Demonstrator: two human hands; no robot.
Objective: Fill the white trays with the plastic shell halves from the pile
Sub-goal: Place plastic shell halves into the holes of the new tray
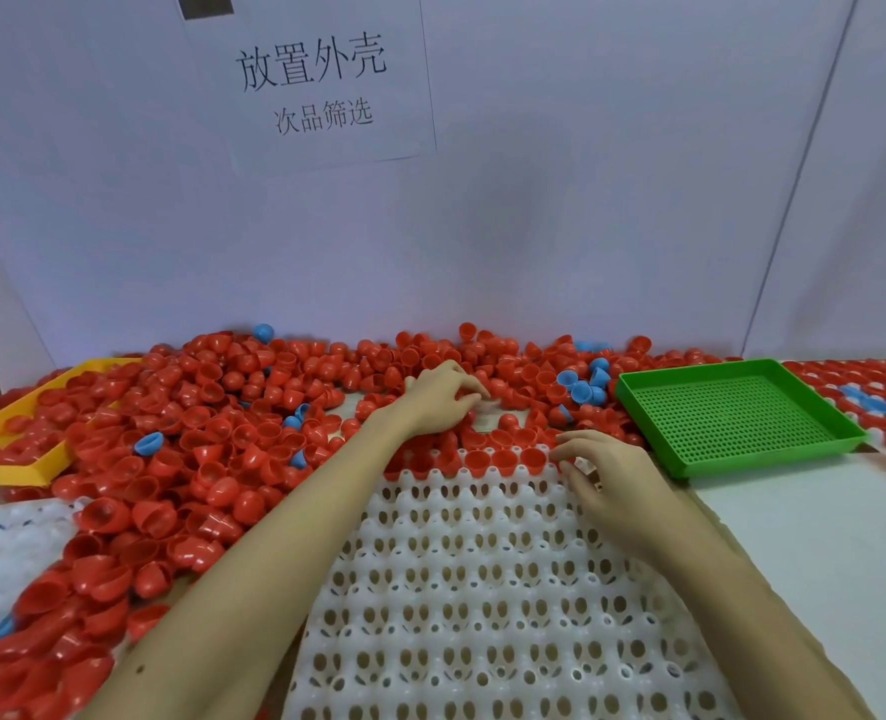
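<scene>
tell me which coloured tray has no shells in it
The green tray at right: its perforated floor is bare, while the yellow tray at left holds red shells.

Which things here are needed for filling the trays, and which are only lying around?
Needed: white tray; pile of red shell halves; row of seated red shells; left hand; right hand.

Lying around: green tray; yellow tray; paper sign.

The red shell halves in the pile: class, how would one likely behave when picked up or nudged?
Each red shell half looks thin and hollow, so probably light. Its rounded dome suggests it would rock or roll. The glossy surface may be slippery, and the loose pile would likely shift when disturbed.
</scene>
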